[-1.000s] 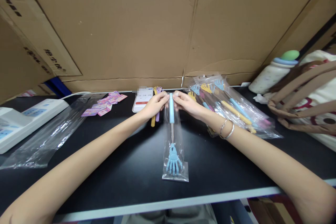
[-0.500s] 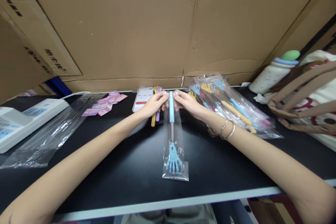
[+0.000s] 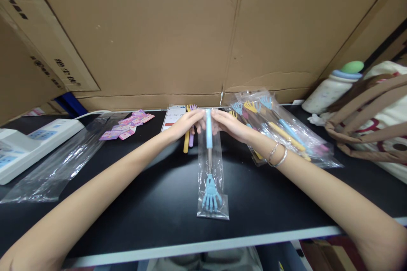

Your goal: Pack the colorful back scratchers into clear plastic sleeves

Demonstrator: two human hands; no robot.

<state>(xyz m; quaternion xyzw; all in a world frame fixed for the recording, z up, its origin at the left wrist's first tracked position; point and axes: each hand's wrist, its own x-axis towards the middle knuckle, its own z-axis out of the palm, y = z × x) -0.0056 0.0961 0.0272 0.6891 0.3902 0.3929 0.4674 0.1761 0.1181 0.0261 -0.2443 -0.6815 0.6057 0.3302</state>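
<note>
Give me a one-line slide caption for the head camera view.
Left hand and right hand pinch the top of a clear bag holding a blue back scratcher on the black table.

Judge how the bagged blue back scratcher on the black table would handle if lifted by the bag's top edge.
The clear bag is thin, glossy film, so it would probably flex and feel slippery. The blue back scratcher looks rigid and slim, likely light, hanging claw-down. Both hands, left hand and right hand, pinch the top.

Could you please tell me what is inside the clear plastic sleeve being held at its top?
The clear plastic sleeve holds a blue claw-shaped back scratcher; both hands cover its opening.
</note>
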